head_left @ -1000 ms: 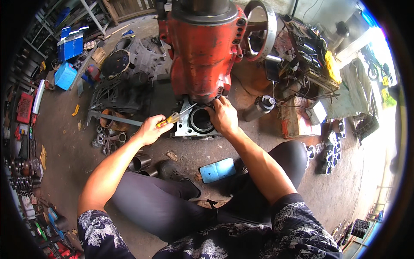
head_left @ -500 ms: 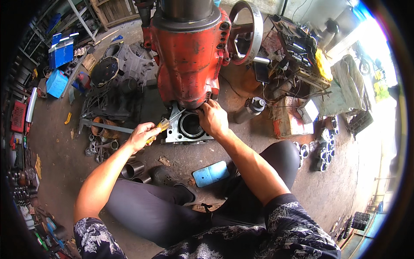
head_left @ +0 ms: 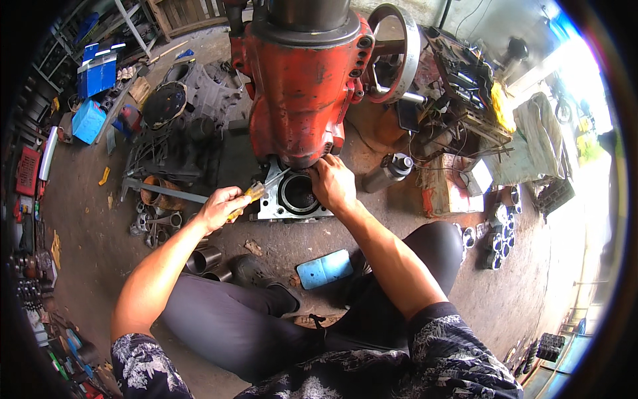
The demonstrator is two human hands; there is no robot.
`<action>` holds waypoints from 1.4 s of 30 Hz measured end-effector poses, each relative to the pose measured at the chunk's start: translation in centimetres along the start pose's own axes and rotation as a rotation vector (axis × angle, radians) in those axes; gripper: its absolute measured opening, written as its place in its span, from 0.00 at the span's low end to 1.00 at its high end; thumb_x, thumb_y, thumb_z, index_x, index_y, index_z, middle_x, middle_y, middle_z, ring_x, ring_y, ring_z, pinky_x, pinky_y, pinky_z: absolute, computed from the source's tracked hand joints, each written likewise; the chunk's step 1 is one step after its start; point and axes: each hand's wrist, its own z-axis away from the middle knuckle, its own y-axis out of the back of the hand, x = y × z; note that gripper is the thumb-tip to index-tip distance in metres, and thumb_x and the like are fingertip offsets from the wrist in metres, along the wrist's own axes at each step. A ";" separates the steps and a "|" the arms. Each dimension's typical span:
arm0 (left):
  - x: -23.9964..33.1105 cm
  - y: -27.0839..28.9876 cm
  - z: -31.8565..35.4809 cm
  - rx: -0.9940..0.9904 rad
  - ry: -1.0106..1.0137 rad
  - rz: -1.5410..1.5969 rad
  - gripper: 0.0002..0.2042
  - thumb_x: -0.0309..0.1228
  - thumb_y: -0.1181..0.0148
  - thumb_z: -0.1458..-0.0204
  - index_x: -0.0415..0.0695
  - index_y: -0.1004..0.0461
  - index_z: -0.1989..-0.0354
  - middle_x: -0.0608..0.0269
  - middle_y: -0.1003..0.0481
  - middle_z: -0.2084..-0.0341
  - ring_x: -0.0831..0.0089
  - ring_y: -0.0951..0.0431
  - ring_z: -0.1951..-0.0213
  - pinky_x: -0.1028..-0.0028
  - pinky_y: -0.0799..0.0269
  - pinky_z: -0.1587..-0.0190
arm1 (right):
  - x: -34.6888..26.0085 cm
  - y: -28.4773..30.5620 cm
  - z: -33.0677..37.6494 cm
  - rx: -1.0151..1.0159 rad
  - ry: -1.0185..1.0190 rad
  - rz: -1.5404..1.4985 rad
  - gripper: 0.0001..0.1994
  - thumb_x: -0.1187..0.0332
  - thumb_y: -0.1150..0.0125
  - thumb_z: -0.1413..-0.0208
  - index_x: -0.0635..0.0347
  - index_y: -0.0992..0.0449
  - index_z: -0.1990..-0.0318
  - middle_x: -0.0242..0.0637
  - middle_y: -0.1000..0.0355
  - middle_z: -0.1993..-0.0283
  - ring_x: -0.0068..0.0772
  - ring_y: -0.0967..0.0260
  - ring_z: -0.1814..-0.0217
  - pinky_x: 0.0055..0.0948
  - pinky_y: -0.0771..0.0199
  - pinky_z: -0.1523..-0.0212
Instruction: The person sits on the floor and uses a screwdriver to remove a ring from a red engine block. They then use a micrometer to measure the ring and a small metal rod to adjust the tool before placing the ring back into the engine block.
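Note:
My left hand is closed round the translucent yellow handle of a screwdriver. Its metal shaft slants up and right to the underside of a red machine head, where I cannot make out the tip. On the right, my right hand has bent fingers against the lower end of that head; whatever they grip is hidden. Below both hands lies a silvery metal engine block with a round dark bore, directly beneath the head.
A handwheel juts from the head's right side. A grey bottle stands right of my right hand. Between my legs lies a blue phone-like slab. Metal sleeves and connecting rods lie at the left, a tool-laden stand at the right.
The view has shifted slightly, so the machine head appears a little further right. Both hands keep nearly the same places, the left still on the screwdriver.

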 end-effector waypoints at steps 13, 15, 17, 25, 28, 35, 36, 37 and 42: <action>0.2 0.1 -0.1 -0.008 0.003 0.007 0.12 0.39 0.42 0.40 0.42 0.29 0.69 0.70 0.29 0.79 0.83 0.31 0.80 0.80 0.37 0.77 | 0.0 -0.3 -0.1 0.042 0.039 -0.011 0.06 0.68 0.38 0.48 0.60 0.25 0.66 0.43 0.27 0.65 0.47 0.28 0.58 0.41 0.26 0.56; 0.3 0.1 0.0 -0.002 0.010 -0.009 0.13 0.39 0.42 0.40 0.43 0.29 0.69 0.70 0.29 0.79 0.83 0.31 0.80 0.80 0.37 0.77 | -0.1 -0.6 -0.2 0.055 0.033 -0.016 0.06 0.69 0.37 0.49 0.60 0.24 0.65 0.43 0.27 0.65 0.47 0.28 0.59 0.41 0.26 0.57; 0.3 0.1 0.0 -0.010 0.006 0.012 0.13 0.39 0.42 0.40 0.42 0.29 0.70 0.69 0.29 0.79 0.83 0.31 0.80 0.80 0.36 0.78 | -0.2 -0.8 -0.2 0.081 0.036 -0.015 0.06 0.70 0.37 0.50 0.60 0.25 0.66 0.43 0.28 0.65 0.47 0.28 0.59 0.42 0.26 0.57; 0.2 0.1 -0.1 -0.007 -0.001 -0.001 0.13 0.39 0.42 0.40 0.42 0.29 0.70 0.69 0.29 0.79 0.83 0.31 0.80 0.80 0.36 0.78 | 0.0 -1.0 -0.2 0.099 0.076 0.013 0.06 0.71 0.37 0.50 0.58 0.25 0.65 0.42 0.28 0.66 0.47 0.28 0.59 0.42 0.26 0.57; 0.3 0.1 -0.1 -0.010 0.003 0.009 0.13 0.39 0.42 0.40 0.42 0.29 0.70 0.69 0.29 0.79 0.83 0.31 0.79 0.80 0.36 0.77 | 0.1 -1.0 -0.2 0.092 0.072 0.018 0.06 0.71 0.38 0.49 0.58 0.25 0.64 0.42 0.28 0.66 0.47 0.28 0.59 0.42 0.26 0.57; 0.4 0.1 0.0 -0.004 0.012 0.005 0.13 0.39 0.42 0.40 0.42 0.28 0.69 0.69 0.29 0.78 0.83 0.31 0.79 0.80 0.35 0.77 | 0.0 -0.8 -0.2 0.088 0.070 0.011 0.05 0.70 0.38 0.49 0.58 0.25 0.65 0.42 0.27 0.66 0.47 0.28 0.60 0.41 0.26 0.57; 0.4 0.1 0.0 0.003 0.022 -0.009 0.13 0.39 0.42 0.40 0.41 0.28 0.69 0.69 0.29 0.78 0.83 0.31 0.79 0.80 0.35 0.77 | 0.0 -0.8 -0.2 0.097 0.083 0.008 0.05 0.70 0.38 0.48 0.58 0.25 0.65 0.42 0.28 0.66 0.47 0.28 0.60 0.41 0.26 0.58; 0.4 0.1 0.0 -0.005 0.010 0.000 0.13 0.39 0.42 0.40 0.41 0.28 0.69 0.69 0.29 0.78 0.83 0.31 0.79 0.80 0.35 0.77 | 0.0 -0.8 -0.2 0.095 0.085 0.007 0.05 0.70 0.38 0.48 0.58 0.25 0.65 0.42 0.28 0.66 0.47 0.28 0.60 0.41 0.26 0.58; 0.4 0.0 -0.1 0.005 0.010 0.008 0.14 0.41 0.41 0.40 0.42 0.28 0.71 0.72 0.31 0.80 0.85 0.33 0.79 0.80 0.38 0.77 | 0.0 -0.9 -0.2 0.104 0.084 0.000 0.05 0.70 0.38 0.48 0.58 0.25 0.65 0.42 0.28 0.66 0.47 0.28 0.60 0.41 0.26 0.58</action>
